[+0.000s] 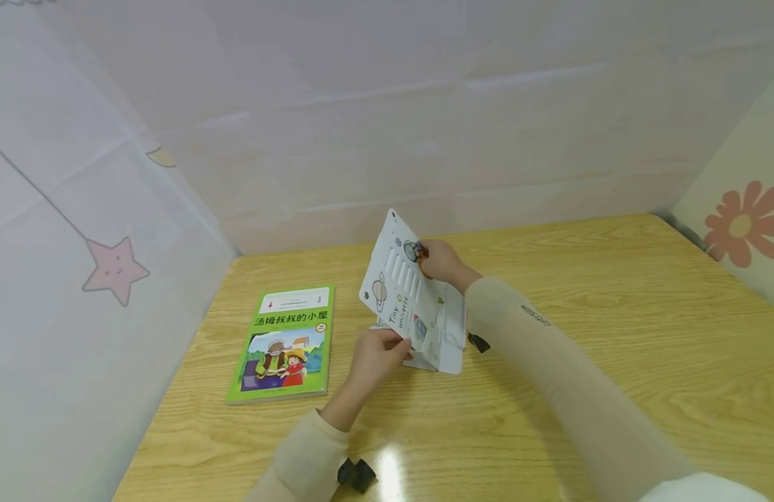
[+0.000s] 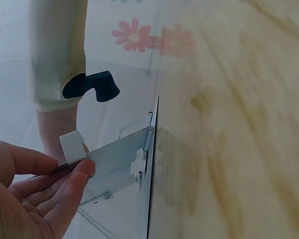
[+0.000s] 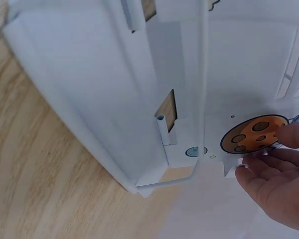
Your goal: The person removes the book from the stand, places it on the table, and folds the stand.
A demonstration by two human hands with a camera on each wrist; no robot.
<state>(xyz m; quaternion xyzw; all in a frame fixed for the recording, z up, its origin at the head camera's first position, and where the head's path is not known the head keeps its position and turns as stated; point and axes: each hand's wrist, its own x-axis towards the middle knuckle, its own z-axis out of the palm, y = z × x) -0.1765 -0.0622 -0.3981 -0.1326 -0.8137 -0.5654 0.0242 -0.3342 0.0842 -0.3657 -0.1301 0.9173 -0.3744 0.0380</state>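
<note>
The table (image 1: 600,335) has a yellowish wood-grain top with darker streaks running across it, and a bright reflection (image 1: 390,477) shines near its front. Toward the left side lies a book (image 1: 285,348), flat and front cover up, with a green border, dark Chinese characters and a drawing of two figures. To its right, near but apart from it, a white folding metal stand (image 1: 425,296) printed with planets and the words "Tiny universe" has its base on the wood, its slotted panel tilted up.
</note>
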